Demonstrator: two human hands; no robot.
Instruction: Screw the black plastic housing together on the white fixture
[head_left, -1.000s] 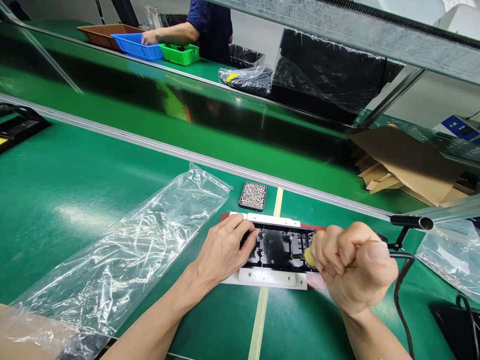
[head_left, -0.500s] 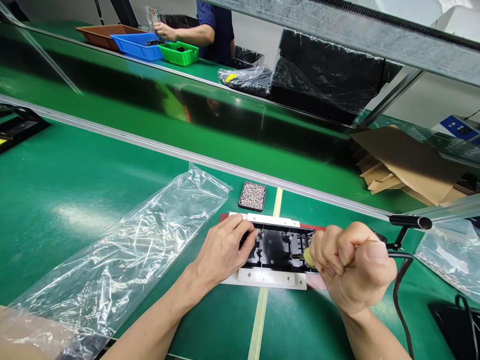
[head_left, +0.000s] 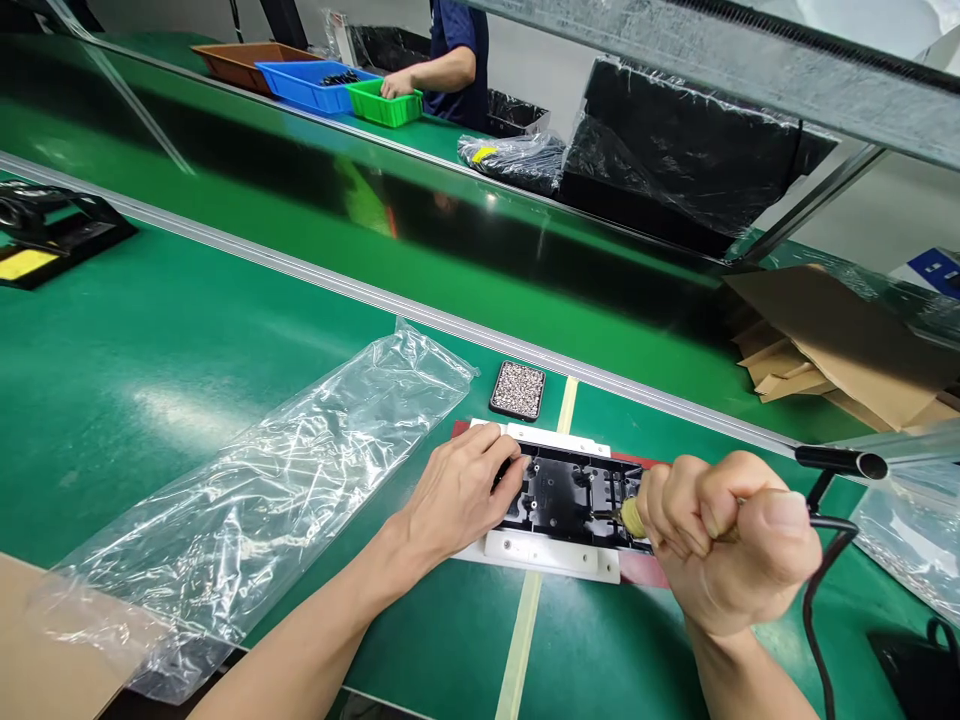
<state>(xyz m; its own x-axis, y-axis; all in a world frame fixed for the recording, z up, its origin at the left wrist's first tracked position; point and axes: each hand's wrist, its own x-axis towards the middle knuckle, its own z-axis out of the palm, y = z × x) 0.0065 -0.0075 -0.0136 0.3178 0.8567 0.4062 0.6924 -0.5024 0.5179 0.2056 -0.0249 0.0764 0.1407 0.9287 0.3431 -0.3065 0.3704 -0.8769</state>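
A long black plastic housing (head_left: pixel 559 492) lies in a white fixture (head_left: pixel 551 550) on the green bench. My left hand (head_left: pixel 469 490) rests at the housing's left end, its fingers curled and thumb over the inside. My right hand (head_left: pixel 731 530) is closed in a fist, thumb on top, round the yellowish grip of a soldering iron (head_left: pixel 634 518). The iron's thin tip reaches into the right part of the housing. Most of its handle is hidden in my fist. Just behind the fixture sits a small black tray (head_left: pixel 517 390) full of tiny metal pieces.
A clear plastic bag (head_left: pixel 300 480) lies to the left. Behind my right hand stand a black tube holder (head_left: pixel 840 461) and a dark cable (head_left: pixel 814 600). Cardboard pieces (head_left: pixel 832 330) are at the right. Across the divider, another person's hand (head_left: pixel 397 83) is at a green bin (head_left: pixel 375 105).
The view has shifted slightly, so the bench scene sits further right. Both my hands keep their places on the housing and iron. The other person's hand has moved down to the green bin.
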